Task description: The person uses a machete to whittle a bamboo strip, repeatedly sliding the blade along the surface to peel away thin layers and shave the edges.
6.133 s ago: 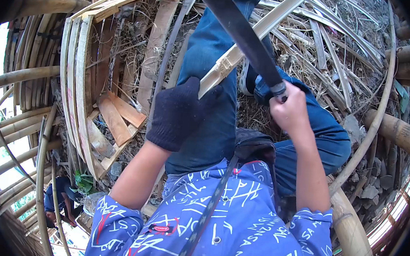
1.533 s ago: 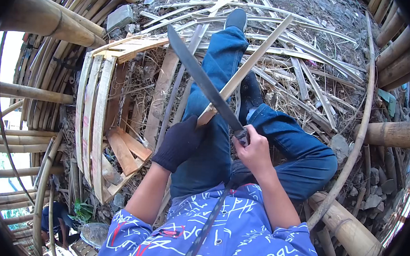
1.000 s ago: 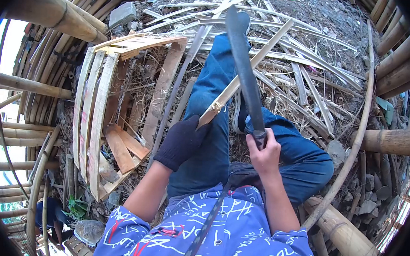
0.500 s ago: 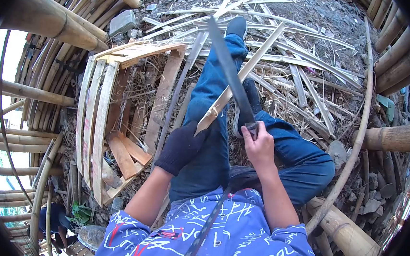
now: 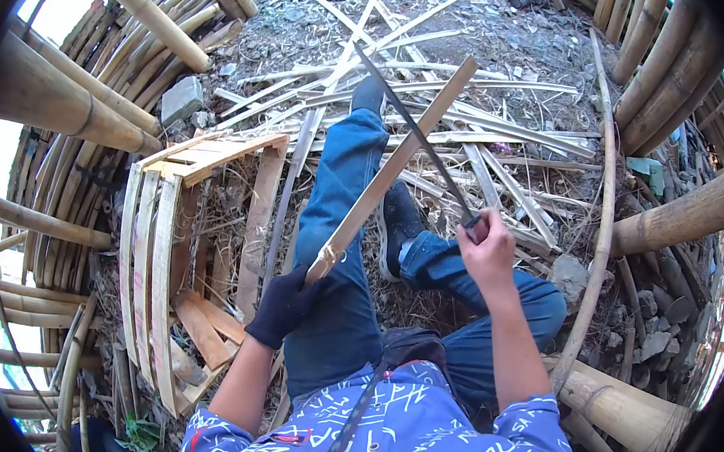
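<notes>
My left hand (image 5: 283, 303), in a black knitted glove, is closed around the lower end of a long flat bamboo strip (image 5: 392, 169). The strip slants up and to the right over my outstretched leg, and curled shavings cling near its gripped end. Bare, my right hand (image 5: 490, 245) grips the dark handle of a machete (image 5: 444, 171). Its long dark blade points up and left and crosses the strip in this view, showing mostly its narrow side.
A slatted wooden crate (image 5: 165, 244) stands at the left. Many split bamboo strips (image 5: 506, 128) lie on the ground ahead, with a grey block (image 5: 182, 100) at upper left. Thick bamboo poles (image 5: 678, 208) jut in from both sides, and loose stones (image 5: 655, 342) lie at right.
The strip's other face now shows, and the machete has turned from its broad side to nearly edge-on. My right hand has moved away from the left. The whole view has shifted.
</notes>
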The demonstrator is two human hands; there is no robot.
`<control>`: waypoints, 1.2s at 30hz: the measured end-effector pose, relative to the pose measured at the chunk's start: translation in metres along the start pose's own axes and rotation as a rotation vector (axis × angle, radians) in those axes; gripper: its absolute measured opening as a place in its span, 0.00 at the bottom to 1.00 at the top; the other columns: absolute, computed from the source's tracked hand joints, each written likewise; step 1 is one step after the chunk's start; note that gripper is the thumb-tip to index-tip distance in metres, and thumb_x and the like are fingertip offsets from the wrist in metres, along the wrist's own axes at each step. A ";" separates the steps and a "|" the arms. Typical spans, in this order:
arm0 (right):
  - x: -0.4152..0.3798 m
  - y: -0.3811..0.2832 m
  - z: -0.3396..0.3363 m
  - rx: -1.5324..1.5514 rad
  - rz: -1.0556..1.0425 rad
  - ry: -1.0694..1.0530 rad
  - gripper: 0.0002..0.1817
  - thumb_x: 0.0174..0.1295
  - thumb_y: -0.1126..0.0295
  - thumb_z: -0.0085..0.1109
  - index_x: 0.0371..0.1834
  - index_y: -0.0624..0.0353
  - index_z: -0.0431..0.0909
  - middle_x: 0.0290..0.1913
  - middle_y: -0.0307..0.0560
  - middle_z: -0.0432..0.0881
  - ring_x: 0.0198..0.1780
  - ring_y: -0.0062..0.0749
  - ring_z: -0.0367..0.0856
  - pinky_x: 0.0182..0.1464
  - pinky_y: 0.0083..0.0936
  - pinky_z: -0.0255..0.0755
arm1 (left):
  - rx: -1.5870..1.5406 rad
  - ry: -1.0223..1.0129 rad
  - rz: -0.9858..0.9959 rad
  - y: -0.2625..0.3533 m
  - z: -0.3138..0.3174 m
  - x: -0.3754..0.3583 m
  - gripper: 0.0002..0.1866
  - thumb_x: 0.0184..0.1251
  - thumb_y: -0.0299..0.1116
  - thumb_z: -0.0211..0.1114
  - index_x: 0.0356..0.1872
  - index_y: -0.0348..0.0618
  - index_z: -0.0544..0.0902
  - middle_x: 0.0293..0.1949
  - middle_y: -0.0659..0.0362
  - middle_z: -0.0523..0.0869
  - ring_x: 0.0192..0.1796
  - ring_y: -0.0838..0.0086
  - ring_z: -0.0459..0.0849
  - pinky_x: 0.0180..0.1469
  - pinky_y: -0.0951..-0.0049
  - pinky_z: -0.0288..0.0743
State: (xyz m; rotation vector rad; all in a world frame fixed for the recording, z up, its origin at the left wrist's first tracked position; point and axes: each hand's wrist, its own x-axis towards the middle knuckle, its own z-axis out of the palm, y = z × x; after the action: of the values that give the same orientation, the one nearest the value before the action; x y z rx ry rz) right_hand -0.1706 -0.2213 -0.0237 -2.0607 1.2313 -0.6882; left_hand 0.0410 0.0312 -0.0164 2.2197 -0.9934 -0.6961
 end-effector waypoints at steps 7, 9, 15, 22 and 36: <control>0.042 -0.025 -0.012 0.004 -0.077 -0.053 0.13 0.49 0.71 0.64 0.35 0.62 0.72 0.23 0.50 0.80 0.30 0.48 0.83 0.32 0.37 0.75 | 0.057 -0.016 -0.008 0.013 -0.004 0.002 0.16 0.61 0.44 0.65 0.39 0.40 0.79 0.27 0.40 0.81 0.36 0.45 0.81 0.32 0.58 0.73; 0.039 -0.029 -0.001 0.021 -0.206 -0.013 0.12 0.49 0.70 0.63 0.34 0.60 0.73 0.22 0.49 0.80 0.28 0.47 0.83 0.31 0.38 0.76 | 0.093 0.005 0.022 0.009 -0.001 0.004 0.16 0.61 0.44 0.65 0.38 0.41 0.79 0.27 0.41 0.81 0.36 0.45 0.81 0.32 0.57 0.74; 0.028 -0.051 0.038 -0.106 -0.348 -0.058 0.11 0.48 0.66 0.63 0.30 0.60 0.75 0.24 0.55 0.81 0.29 0.51 0.82 0.32 0.39 0.76 | 0.180 0.066 0.055 0.019 0.004 0.000 0.14 0.62 0.43 0.63 0.34 0.41 0.78 0.28 0.41 0.81 0.35 0.44 0.81 0.32 0.51 0.73; 0.050 -0.032 0.067 -0.458 -0.488 -0.168 0.03 0.50 0.72 0.54 0.25 0.59 0.74 0.21 0.55 0.81 0.27 0.44 0.85 0.31 0.37 0.79 | 0.217 0.167 0.097 0.038 0.011 -0.002 0.14 0.62 0.42 0.63 0.29 0.40 0.77 0.23 0.40 0.80 0.31 0.43 0.80 0.29 0.50 0.72; 0.057 0.016 0.101 -0.450 -0.401 -0.160 0.05 0.46 0.70 0.58 0.26 0.57 0.75 0.23 0.54 0.82 0.28 0.48 0.84 0.32 0.40 0.78 | 0.336 0.125 0.073 0.030 0.016 -0.008 0.18 0.62 0.45 0.64 0.25 0.40 0.74 0.22 0.41 0.79 0.29 0.43 0.80 0.28 0.50 0.72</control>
State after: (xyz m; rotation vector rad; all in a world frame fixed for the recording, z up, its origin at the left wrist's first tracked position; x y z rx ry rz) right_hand -0.0839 -0.2529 -0.0960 -2.7217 0.9494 -0.4280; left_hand 0.0117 0.0164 -0.0041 2.4625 -1.1921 -0.3728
